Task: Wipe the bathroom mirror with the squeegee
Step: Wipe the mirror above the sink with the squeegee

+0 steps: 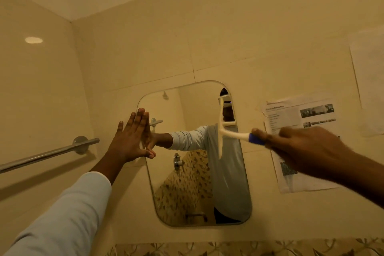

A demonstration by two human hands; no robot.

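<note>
Gripping squeegee (pixel 229 132) in right hand (pixel 307 148) | blade (pixel 219 145) standing upright on mirror (pixel 187 183), right side | left hand (pixel 133 137) pressing flat-fingered at left edge.

The person wears a long-sleeved top (pixel 228 172) of plain, smooth, pale grey-blue cloth. Its left sleeve (pixel 68 214) is soft and lightly wrinkled, with a plain rounded cuff that ends part-way along the forearm, so the wrist and the left grip (pixel 133 139) are bare. The right forearm (pixel 361 174) and the right grip (pixel 307 147) are bare as far as the frame's edge. The reflection in the mirror (pixel 187 106) shows the same pale cloth over the chest and along the reflected sleeve. It also shows a darker garment (pixel 225 216) below the top's hem and the white band (pixel 225 97) of a head-worn device across the head.
</note>
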